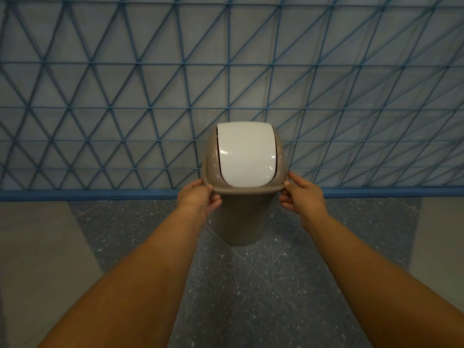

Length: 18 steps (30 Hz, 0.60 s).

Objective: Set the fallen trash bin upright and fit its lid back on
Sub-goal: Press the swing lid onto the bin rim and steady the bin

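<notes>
Bin [242, 222] upright, I judge seating underway: left hand [198, 200], right hand [301, 197] pinch lid [244, 188] rim; next, press evenly down.

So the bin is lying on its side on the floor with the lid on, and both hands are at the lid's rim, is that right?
Not quite. The head view shows the trash bin standing upright on the speckled floor, not lying on its side. The rest holds: the lid is on it, and the left hand and right hand are at the lid's rim on either side.
</notes>
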Motion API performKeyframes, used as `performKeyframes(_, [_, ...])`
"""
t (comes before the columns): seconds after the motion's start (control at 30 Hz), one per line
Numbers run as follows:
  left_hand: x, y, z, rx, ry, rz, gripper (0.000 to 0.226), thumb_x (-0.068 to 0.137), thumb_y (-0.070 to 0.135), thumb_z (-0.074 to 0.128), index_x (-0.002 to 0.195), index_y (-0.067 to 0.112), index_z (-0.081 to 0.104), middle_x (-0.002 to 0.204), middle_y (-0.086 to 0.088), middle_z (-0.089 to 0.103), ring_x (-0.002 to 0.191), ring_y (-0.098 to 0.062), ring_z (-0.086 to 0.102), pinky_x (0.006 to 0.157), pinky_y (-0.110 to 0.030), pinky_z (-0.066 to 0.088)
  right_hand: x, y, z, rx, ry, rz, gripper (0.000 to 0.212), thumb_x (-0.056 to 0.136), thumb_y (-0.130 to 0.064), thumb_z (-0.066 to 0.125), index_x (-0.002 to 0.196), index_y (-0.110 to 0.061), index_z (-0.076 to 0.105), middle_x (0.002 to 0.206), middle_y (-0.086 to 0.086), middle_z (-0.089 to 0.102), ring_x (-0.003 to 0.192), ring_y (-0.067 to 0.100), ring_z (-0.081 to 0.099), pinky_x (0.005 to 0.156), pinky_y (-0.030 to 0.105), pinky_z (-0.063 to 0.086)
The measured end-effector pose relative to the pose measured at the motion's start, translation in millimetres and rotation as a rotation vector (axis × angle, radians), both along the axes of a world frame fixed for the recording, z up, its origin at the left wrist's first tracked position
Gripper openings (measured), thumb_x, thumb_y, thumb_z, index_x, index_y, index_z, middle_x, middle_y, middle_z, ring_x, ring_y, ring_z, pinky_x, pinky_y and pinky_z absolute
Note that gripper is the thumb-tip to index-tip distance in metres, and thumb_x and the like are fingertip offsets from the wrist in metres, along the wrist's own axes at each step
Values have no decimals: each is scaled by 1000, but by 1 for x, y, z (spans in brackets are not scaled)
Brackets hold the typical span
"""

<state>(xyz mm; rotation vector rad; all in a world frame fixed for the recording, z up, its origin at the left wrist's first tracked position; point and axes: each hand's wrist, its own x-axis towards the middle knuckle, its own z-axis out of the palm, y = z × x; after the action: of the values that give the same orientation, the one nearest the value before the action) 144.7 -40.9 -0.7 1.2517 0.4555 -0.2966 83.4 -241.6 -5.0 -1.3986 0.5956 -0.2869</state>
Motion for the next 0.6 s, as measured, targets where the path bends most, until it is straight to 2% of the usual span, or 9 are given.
performKeyframes(0.2, [12, -5, 2, 32, 2, 6, 40, 93, 2, 48, 132, 11, 50, 84, -8, 58, 72, -17, 56, 74, -32, 50, 5, 1, 2, 46, 2, -11, 48, 92, -11, 53, 139, -16, 44, 74, 6, 60, 62, 14, 54, 65, 27, 55])
performKeyframes(0.3, [15, -3, 1, 52, 6, -6, 39, 93, 3, 48, 132, 11, 51, 86, -7, 59, 74, -17, 57, 73, -32, 50, 3, 2, 3, 65, -1, -20, 48, 92, -10, 54, 139, -17, 44, 75, 7, 60, 64, 15, 56, 65, 27, 56])
performKeyframes(0.43, [23, -3, 3, 81, 26, -16, 39, 94, 5, 47, 132, 11, 52, 90, -8, 59, 72, -15, 54, 73, -32, 50, -10, 11, -3, 108, -45, -54, 51, 91, -9, 55, 139, -20, 43, 72, 8, 61, 61, 15, 57, 56, 21, 58])
performKeyframes(0.6, [28, -7, 8, 104, 36, -3, 35, 93, 3, 49, 127, 6, 55, 79, -9, 57, 69, -17, 55, 72, -33, 50, -18, 19, -10, 127, -76, -106, 52, 90, -11, 56, 139, -22, 43, 72, 7, 61, 62, 15, 60, 57, 21, 57])
